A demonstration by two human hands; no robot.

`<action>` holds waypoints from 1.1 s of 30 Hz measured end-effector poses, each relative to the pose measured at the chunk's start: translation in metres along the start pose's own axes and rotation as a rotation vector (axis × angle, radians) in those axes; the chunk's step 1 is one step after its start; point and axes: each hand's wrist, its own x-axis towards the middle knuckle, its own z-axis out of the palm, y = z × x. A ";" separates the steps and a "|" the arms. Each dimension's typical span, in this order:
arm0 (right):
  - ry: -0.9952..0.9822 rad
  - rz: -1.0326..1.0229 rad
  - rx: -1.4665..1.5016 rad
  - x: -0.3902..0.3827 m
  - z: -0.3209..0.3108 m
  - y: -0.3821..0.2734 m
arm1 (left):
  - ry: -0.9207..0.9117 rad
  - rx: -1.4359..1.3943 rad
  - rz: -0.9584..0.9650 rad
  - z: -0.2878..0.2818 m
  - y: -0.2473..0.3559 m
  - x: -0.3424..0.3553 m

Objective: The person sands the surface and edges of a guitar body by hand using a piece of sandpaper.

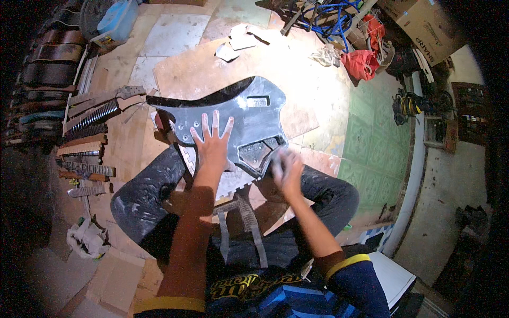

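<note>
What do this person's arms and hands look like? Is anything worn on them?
The sleeves are short and dark blue, each edged with a yellow band. The forearms are bare. The left hand has no glove, ring or watch in sight, and its fingers look dusty. The right hand seems gloveless too, but it is blurred, so finer details can't be told.

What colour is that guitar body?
The guitar body is dark grey with paler smudges, best seen in the head view.
</note>
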 end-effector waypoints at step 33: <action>0.064 -0.055 -0.045 0.012 -0.016 -0.022 | -0.163 -0.055 -0.006 -0.029 0.008 -0.001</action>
